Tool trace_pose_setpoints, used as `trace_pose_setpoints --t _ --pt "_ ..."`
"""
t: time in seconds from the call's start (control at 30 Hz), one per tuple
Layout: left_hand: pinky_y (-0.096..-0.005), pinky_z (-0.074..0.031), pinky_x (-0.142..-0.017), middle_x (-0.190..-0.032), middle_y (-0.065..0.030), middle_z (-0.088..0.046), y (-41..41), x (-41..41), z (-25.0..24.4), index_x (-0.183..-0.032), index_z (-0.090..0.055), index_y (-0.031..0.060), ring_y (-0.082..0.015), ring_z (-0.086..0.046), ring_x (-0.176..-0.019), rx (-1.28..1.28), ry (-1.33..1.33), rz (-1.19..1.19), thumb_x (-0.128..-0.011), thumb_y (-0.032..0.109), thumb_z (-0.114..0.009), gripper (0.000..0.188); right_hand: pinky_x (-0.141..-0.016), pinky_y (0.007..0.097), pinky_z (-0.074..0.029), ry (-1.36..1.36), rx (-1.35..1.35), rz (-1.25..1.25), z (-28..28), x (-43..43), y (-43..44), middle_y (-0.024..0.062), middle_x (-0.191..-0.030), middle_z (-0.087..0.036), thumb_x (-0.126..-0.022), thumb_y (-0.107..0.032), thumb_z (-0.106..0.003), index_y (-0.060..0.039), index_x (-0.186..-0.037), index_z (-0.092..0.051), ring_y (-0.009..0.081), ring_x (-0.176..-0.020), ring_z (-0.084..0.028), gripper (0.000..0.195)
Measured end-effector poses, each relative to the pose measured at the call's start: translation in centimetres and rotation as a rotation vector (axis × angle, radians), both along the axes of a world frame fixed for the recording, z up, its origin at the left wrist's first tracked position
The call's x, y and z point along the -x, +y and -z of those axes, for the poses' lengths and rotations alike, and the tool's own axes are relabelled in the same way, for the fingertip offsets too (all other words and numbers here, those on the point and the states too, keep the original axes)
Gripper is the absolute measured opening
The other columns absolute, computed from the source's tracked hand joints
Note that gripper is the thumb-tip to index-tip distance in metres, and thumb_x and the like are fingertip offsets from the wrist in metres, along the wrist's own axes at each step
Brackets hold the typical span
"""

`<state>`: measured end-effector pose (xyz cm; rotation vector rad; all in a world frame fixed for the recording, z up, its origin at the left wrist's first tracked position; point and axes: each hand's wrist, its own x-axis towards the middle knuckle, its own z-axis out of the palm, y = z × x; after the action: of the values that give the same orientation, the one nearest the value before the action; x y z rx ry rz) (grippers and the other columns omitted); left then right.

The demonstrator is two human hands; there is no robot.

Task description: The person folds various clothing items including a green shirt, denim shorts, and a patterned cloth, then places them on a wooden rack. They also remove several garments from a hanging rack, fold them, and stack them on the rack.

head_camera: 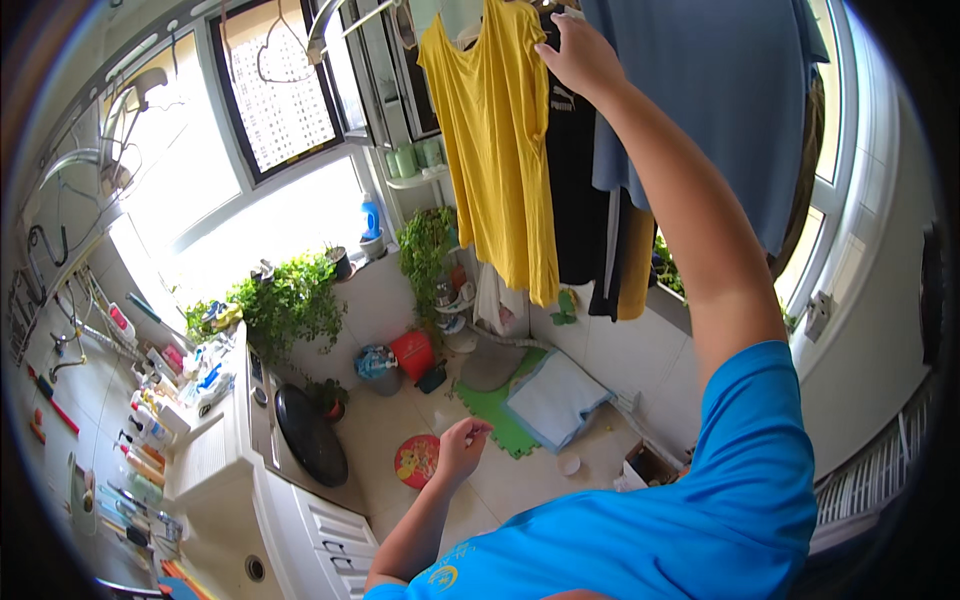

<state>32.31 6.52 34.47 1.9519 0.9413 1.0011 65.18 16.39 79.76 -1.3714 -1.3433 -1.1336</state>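
Observation:
My right hand is raised at the top, beside the shoulder of a yellow sleeveless top. Its thumb and forefinger are apart near the top's edge; whether they touch the fabric or a hanger is unclear. A black garment bearing a Puma logo hangs just behind the yellow top. To the right hangs a large blue-grey garment, partly covered by my forearm. My left hand is low in front of my body, above the floor, its fingers curled in and nothing visible in them.
A washing machine and a white sink stand at left, with bottles beside them. Leafy plants line the windowsill. On the floor are a red stool, a red bucket, a green foam mat and a white pad.

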Motion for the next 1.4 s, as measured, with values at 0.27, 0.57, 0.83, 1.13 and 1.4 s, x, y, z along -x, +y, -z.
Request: trace_pose_setpoints --t 0.27,0.57,0.83,1.13,1.4 --pt "-0.0289 -0.051 -0.067 -0.082 -0.0104 -0.067 14.7 0.7 -1.6 -0.090 -0.066 0.0028 -0.0183 -0.065 -0.075 -0.033 0.027 0.028 -0.081 0.000 -0.056 0.014 -0.067 0.0451 -0.050 0.085 0.047 0.108 -4.8 -0.6 6.8 0.0182 -0.076 -0.066 -0.083 -0.009 -0.051 -0.0030 -0.084 -0.065 0.0345 -0.074 -0.065 0.015" --pt "-0.0274 -0.049 -0.066 -0.083 -0.0082 -0.065 31.1 -4.1 -13.4 -0.088 -0.066 0.0024 -0.0151 -0.061 -0.071 -0.471 0.003 0.319 -0.079 -0.004 -0.056 0.015 -0.066 0.0353 -0.054 -0.305 0.144 0.485 1.1 -0.3 6.2 0.0085 -0.087 -0.062 -0.088 -0.012 -0.055 -0.0065 -0.109 -0.057 0.0246 -0.076 -0.065 0.022" --pt "-0.0313 -0.050 -0.074 -0.100 -0.0130 -0.060 34.8 -11.6 -25.8 -0.106 -0.057 0.0012 -0.0235 -0.061 -0.091 -0.767 -0.258 0.348 -0.079 0.000 -0.058 0.027 -0.057 0.0366 -0.050 -0.050 0.152 -0.039 10.5 2.2 5.4 0.0104 -0.076 -0.054 -0.081 -0.004 -0.056 -0.0025 -0.086 -0.053 0.0275 -0.064 -0.059 0.006" --pt "-0.0419 -0.043 -0.093 -0.122 -0.0166 -0.047 38.7 -19.8 -30.9 -0.124 -0.042 0.0014 -0.0329 -0.051 -0.108 -0.982 -0.310 0.112 -0.078 -0.001 -0.062 0.051 -0.058 0.0335 -0.044 0.279 0.109 -0.469 11.5 0.5 10.2 0.0115 -0.072 -0.053 -0.088 0.000 -0.046 0.0005 -0.085 -0.052 0.0219 -0.061 -0.053 0.006" --pt "-0.0382 -0.045 -0.085 -0.117 -0.0157 -0.050 40.7 -24.5 -38.1 -0.129 -0.039 -0.0005 -0.0277 -0.054 -0.101 -0.636 -0.564 -0.178 -0.078 0.029 -0.072 0.067 -0.056 0.0248 -0.039 0.490 0.360 -0.637 11.6 -0.8 11.2 0.0024 -0.066 -0.049 -0.092 -0.002 -0.041 -0.0012 -0.088 -0.054 0.0075 -0.058 -0.045 0.013"
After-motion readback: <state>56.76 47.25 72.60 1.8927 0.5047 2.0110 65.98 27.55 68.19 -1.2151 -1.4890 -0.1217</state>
